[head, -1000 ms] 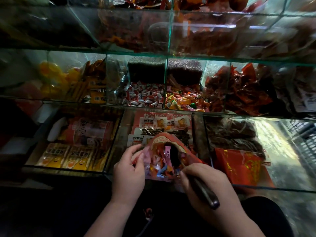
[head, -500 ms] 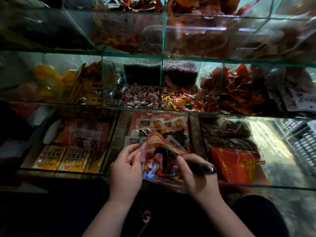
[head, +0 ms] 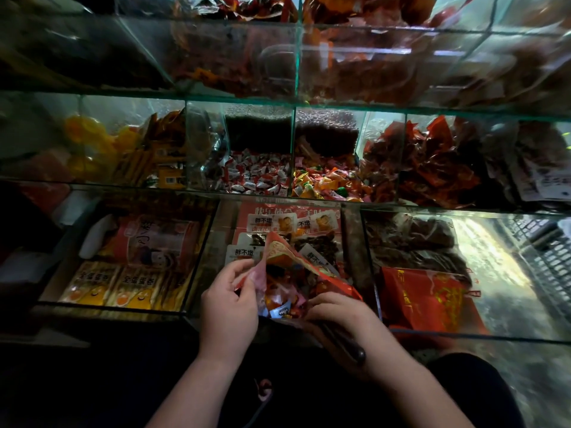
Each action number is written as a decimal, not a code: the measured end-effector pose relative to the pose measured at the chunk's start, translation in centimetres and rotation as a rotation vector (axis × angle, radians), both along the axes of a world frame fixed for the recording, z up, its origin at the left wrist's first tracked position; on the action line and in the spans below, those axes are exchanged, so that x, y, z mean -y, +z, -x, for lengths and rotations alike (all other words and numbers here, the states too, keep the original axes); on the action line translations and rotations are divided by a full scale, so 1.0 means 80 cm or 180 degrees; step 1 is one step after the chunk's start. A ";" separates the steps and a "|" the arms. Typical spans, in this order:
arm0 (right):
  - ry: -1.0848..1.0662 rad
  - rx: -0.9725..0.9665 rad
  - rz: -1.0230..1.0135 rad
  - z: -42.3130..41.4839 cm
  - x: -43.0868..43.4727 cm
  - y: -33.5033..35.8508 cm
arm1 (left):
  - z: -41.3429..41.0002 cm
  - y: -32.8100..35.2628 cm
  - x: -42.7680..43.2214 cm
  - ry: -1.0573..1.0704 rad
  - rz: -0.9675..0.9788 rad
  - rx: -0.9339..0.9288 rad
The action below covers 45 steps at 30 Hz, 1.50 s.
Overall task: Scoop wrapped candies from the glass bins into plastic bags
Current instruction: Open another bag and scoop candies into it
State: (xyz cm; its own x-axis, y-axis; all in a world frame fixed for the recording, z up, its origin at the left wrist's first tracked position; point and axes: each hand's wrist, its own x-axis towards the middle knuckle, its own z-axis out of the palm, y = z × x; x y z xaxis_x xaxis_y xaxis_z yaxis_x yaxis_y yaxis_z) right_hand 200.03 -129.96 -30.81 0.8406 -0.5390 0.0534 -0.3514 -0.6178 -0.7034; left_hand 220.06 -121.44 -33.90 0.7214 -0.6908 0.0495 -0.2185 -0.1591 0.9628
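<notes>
A red and clear plastic bag (head: pixel 289 257) holding several wrapped candies (head: pixel 282 304) hangs open over the front edge of the lowest glass bin. My left hand (head: pixel 230 299) pinches the bag's left rim. My right hand (head: pixel 340 322) grips a dark scoop handle (head: pixel 349 347) and also touches the bag's right rim; the scoop's bowl is hidden. Two middle-shelf bins hold loose wrapped candies: red-and-white ones (head: pixel 258 176) and mixed orange ones (head: pixel 329 183).
Glass bins (head: pixel 295 199) in three tiers fill the view. Lower left bin holds yellow snack packs (head: pixel 123 288); lower right bin holds a red packet (head: pixel 429 299) and dark bagged goods. A grey wire basket (head: pixel 543 251) stands at far right.
My right hand has drawn the scoop out of the bag and lowered it, the handle now pointing down and toward me. The bag's mouth has sagged; my left hand keeps its pinch.
</notes>
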 end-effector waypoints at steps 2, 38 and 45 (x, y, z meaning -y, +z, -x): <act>0.0131 0.0033 -0.0032 0.008 0.011 0.026 | -0.003 -0.001 -0.003 0.0058 -0.0066 0.0049; -0.3254 0.1855 -0.2622 0.020 0.006 0.003 | 0.055 0.001 0.018 -0.1380 -0.1937 0.0826; -0.2976 0.1800 -0.2365 0.038 0.003 0.006 | 0.057 -0.022 0.031 -0.1415 -0.2087 0.0689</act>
